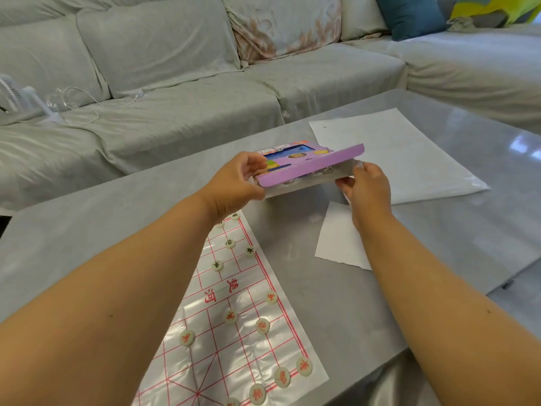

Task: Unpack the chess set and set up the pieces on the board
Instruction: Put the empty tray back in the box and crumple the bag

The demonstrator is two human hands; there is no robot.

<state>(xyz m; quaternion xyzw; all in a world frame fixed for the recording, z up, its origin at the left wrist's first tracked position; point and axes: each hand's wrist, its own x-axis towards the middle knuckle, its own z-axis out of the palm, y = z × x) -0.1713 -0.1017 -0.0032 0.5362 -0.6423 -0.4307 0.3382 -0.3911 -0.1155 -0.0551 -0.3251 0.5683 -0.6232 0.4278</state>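
A purple chess set package (310, 168), with a clear plastic tray under its card, hangs above the grey table (87, 247). My left hand (234, 186) grips its left end. My right hand (366, 191) pinches the plastic at its right end. Below lies a plastic chess board sheet (234, 326) with red grid lines. Several round white pieces sit on it: black-lettered ones such as (217, 265) at the far end, red-lettered ones such as (186, 337) at the near end. My left forearm hides part of the board.
A large white sheet (389, 153) lies on the table's far right. A smaller torn white paper (336, 241) lies under my right wrist. A grey sofa (175, 83) stands behind the table, with a small fan (17, 95) and a cable on it.
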